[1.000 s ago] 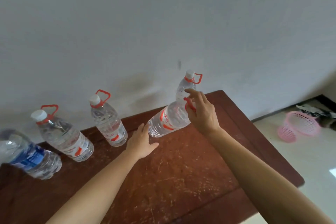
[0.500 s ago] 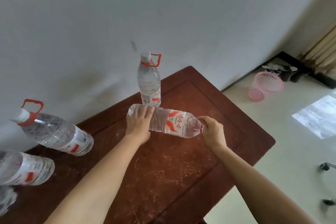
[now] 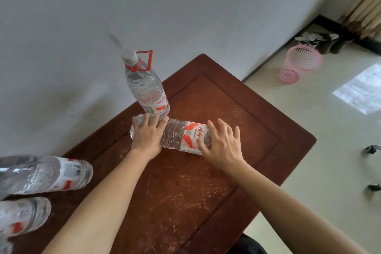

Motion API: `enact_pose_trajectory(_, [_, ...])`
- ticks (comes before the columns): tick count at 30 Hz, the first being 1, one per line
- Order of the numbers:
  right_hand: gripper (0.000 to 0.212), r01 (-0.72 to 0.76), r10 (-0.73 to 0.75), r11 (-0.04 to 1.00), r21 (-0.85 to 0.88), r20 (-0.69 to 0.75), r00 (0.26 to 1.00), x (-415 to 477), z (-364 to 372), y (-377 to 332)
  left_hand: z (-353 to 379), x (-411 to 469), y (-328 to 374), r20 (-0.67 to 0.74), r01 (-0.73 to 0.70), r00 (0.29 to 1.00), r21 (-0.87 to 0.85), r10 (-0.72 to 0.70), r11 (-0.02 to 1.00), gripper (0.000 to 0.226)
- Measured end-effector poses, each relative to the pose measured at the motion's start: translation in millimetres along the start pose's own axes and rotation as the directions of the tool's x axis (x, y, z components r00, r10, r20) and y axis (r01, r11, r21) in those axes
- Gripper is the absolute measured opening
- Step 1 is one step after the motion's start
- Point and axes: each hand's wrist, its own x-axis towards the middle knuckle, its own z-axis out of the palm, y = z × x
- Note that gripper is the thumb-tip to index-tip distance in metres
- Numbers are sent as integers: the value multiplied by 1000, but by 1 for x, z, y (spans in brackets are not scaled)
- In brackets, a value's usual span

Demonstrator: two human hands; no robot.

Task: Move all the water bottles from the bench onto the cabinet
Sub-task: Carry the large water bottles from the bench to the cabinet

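Note:
A clear water bottle with a red-and-white label lies on its side on the dark brown wooden cabinet top. My left hand drapes over its base end, fingers curled across the top. My right hand rests on the label and neck end, fingers spread and nearly straight; it hides the cap. Just behind my left hand a second bottle with a red carry handle stands upright near the wall.
Two more bottles stand at the cabinet's left end, cut off by the frame. To the right is the cabinet edge with pale floor below. A pink mesh basket and shoes sit by the far wall.
The bottle came down from mid-air and now lies flat on the cabinet. My right hand let go of its neck and spread its fingers over the label end.

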Motion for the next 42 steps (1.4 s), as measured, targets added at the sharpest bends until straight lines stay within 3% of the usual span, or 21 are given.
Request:
enact_pose_trajectory(3, [100,150,-150,982,-116,12,989,8,-2,-12,0,-9,-3,-27,-21,999,26,22,999,108])
enact_pose_trajectory(6, [119,358,-314,904,-234,204,927,13,5,-25,5,-36,1,-71,-17,997,-16,16,1000,110])
enact_pose_trajectory(8, [124,399,-337,878,-266,249,908,20,10,-30,11,-58,6,-96,5,995,-74,-12,997,109])
enact_pose_trajectory(17, [110,445,-406,843,-301,184,895,33,23,-30,16,-64,8,97,109,991,-188,-92,976,125])
enact_pose_trajectory(22, [89,457,-464,853,-252,34,885,23,30,-24,19,-78,14,-61,73,994,-181,-86,981,109])
enact_pose_trajectory(27, [85,474,-499,847,-240,-54,865,3,36,-17,21,-98,28,-188,99,973,-179,-133,979,95])
enact_pose_trajectory(31, [77,434,-449,891,-136,-106,887,-19,38,-13,20,-113,43,-183,131,967,-244,-178,961,96])
enact_pose_trajectory(35, [89,326,-305,929,172,-140,942,-47,44,-9,21,-126,54,-110,174,972,-264,-209,949,106])
enact_pose_trajectory(37, [90,205,-157,920,332,-168,973,-55,48,-8,21,-129,55,-89,186,972,-265,-216,946,109])
enact_pose_trajectory(39, [94,18,64,851,525,-139,988,-56,45,-8,20,-131,57,-91,184,972,-278,-217,943,108])
enact_pose_trajectory(42, [109,-185,315,575,797,-7,949,-57,34,-15,18,-134,60,-105,191,967,-303,-232,934,104])
